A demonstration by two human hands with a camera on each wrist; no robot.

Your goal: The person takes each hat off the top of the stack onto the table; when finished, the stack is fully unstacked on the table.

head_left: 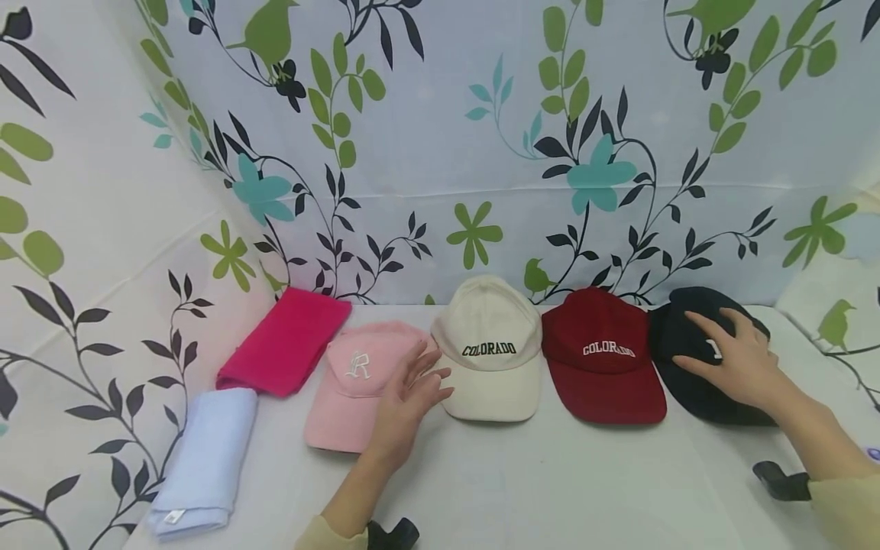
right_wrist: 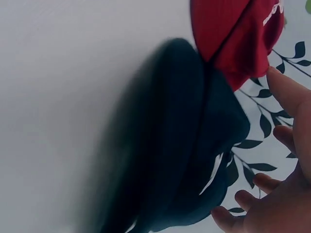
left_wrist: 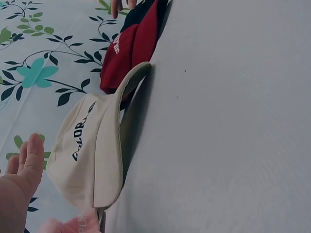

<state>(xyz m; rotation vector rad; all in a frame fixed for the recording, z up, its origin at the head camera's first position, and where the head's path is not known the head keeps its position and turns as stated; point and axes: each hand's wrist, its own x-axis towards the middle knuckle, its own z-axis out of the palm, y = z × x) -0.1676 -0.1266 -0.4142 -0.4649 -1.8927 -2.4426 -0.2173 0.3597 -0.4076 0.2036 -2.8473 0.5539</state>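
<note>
Four caps lie in a row: a pink cap (head_left: pixel 347 412), a cream cap (head_left: pixel 490 393) lettered COLORADO, a dark red cap (head_left: pixel 608 397) with the same word, and a dark navy cap (head_left: pixel 715 401). Over the right side of the pink cap, beside the cream one, is my left hand (head_left: pixel 407 397), holding nothing. My right hand (head_left: pixel 739 367) hovers with spread fingers above the navy cap and covers part of its emblem. From the right wrist view, the fingers (right_wrist: pixel 289 94) look apart from the navy cap (right_wrist: pixel 182 145); no grip shows.
A folded bright pink cloth (head_left: pixel 285 344) lies at the left back, and a folded light blue towel (head_left: pixel 202 458) in front of it. Behind the caps hangs a leaf-patterned curtain (head_left: pixel 440 153). The caps rest on a white tabletop (head_left: pixel 550 489).
</note>
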